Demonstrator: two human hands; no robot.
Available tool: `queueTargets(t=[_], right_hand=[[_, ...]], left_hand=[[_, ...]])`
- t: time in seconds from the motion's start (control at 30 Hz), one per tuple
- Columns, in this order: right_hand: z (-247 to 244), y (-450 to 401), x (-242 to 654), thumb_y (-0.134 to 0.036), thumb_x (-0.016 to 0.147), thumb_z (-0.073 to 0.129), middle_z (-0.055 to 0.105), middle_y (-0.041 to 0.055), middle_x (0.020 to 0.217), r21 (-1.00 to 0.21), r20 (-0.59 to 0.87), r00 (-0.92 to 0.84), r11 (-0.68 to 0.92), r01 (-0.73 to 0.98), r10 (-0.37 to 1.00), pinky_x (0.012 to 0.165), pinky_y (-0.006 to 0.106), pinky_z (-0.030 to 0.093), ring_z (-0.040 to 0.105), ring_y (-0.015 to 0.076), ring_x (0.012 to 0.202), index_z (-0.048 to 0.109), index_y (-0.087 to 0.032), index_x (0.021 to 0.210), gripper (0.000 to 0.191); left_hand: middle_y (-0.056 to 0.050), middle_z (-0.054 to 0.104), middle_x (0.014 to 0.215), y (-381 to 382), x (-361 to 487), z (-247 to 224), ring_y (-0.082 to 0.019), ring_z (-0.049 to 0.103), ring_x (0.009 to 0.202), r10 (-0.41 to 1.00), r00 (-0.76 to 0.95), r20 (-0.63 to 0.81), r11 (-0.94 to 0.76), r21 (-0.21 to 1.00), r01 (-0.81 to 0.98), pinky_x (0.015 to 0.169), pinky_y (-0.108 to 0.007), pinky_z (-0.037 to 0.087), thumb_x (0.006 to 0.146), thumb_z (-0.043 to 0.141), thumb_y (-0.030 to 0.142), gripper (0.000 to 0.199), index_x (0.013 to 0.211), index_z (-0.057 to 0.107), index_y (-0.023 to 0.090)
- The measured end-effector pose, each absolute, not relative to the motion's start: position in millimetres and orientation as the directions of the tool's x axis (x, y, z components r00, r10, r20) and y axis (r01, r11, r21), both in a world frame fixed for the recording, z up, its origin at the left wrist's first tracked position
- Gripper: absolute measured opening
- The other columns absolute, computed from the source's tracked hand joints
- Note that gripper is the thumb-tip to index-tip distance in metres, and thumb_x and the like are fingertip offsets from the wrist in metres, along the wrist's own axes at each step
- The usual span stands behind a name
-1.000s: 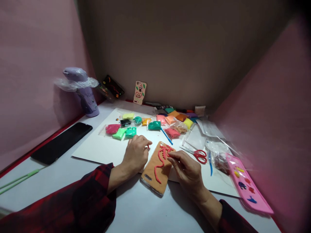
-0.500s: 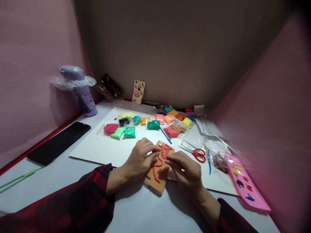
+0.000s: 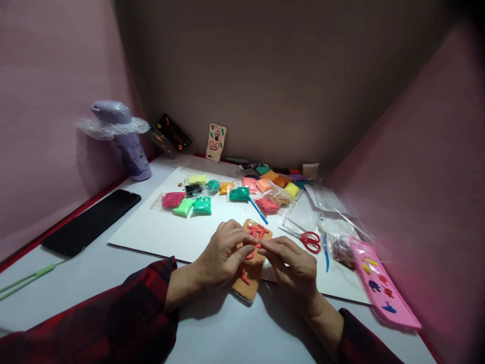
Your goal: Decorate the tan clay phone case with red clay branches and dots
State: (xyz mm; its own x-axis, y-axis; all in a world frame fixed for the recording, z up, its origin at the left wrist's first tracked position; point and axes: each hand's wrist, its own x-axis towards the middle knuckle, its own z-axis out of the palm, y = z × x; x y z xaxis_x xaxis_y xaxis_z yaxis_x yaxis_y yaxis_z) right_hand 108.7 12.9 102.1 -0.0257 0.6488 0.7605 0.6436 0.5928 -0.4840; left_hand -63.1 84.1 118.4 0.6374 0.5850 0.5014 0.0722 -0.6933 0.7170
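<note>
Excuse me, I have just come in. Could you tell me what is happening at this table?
A person's left hand and right hand are brought together over a tan phone case, fingertips close to each other. Whether they pinch a small piece cannot be told. The case bears a red cluster near its far end and a red strip, partly hidden by the left hand. Red-handled scissors lie to the right.

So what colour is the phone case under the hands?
The phone case is tan, in the head view.
</note>
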Motion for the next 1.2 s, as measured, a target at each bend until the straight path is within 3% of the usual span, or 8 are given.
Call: queueTargets(t=[0.23, 0.37, 0.73, 1.0, 1.2], right_hand=[[102.0, 14.2, 107.8, -0.008, 0.081, 0.064, 0.067, 0.0047, 0.079, -0.489, 0.75, -0.027, 0.581, 0.651, 0.661, 0.055, 0.024, 0.053, 0.064, 0.0139, 0.066, 0.067, -0.019, 0.103, 0.025], [103.1, 14.9, 107.0, -0.008, 0.081, 0.064, 0.066, 0.0024, 0.072, -0.509, 0.74, -0.01, 0.57, 0.645, 0.673, 0.053, 0.024, 0.049, 0.06, 0.013, 0.061, 0.065, -0.018, 0.093, 0.016], [99.9, 13.9, 107.2, -0.006, 0.082, 0.062, 0.064, 0.0016, 0.072, -0.51, 0.725, -0.037, 0.572, 0.643, 0.688, 0.054, 0.023, 0.045, 0.058, 0.0119, 0.062, 0.062, -0.019, 0.092, 0.016], [99.3, 15.0, 108.0, -0.008, 0.083, 0.061, 0.064, 0.0011, 0.071, -0.511, 0.725, -0.03, 0.567, 0.646, 0.688, 0.052, 0.023, 0.045, 0.057, 0.0117, 0.061, 0.062, -0.019, 0.091, 0.014], [100.2, 14.0, 107.3, -0.01, 0.085, 0.059, 0.064, 0.001, 0.071, -0.528, 0.708, -0.037, 0.563, 0.636, 0.705, 0.051, 0.023, 0.045, 0.057, 0.0117, 0.061, 0.063, -0.02, 0.09, 0.011]], left_hand=[[-0.005, 0.055, 0.076, 84.8, -61.1, 118.2, -0.019, 0.049, 0.08, 0.606, 0.609, 0.512, -0.691, 0.718, 0.085, 0.076, -0.035, 0.035, 0.086, 0.054, 0.013, 0.012, 0.08, 0.064, 0.012], [-0.005, 0.054, 0.076, 86.8, -61.4, 117.9, -0.019, 0.049, 0.08, 0.63, 0.603, 0.49, -0.664, 0.742, 0.09, 0.077, -0.035, 0.035, 0.088, 0.054, 0.017, 0.014, 0.081, 0.066, 0.012], [-0.003, 0.054, 0.074, 84.5, -60.6, 119.9, -0.019, 0.048, 0.079, 0.654, 0.621, 0.431, -0.63, 0.765, 0.132, 0.077, -0.035, 0.033, 0.09, 0.052, 0.022, 0.018, 0.076, 0.061, 0.014], [-0.005, 0.054, 0.076, 84.7, -61.1, 123.3, -0.019, 0.05, 0.078, 0.734, 0.613, 0.293, -0.45, 0.886, 0.115, 0.077, -0.035, 0.038, 0.088, 0.052, 0.029, 0.024, 0.072, 0.065, 0.015], [-0.004, 0.054, 0.075, 84.7, -60.0, 123.8, -0.019, 0.052, 0.077, 0.73, 0.613, 0.3, -0.457, 0.883, 0.111, 0.075, -0.034, 0.041, 0.084, 0.056, 0.025, 0.017, 0.075, 0.066, 0.015]])
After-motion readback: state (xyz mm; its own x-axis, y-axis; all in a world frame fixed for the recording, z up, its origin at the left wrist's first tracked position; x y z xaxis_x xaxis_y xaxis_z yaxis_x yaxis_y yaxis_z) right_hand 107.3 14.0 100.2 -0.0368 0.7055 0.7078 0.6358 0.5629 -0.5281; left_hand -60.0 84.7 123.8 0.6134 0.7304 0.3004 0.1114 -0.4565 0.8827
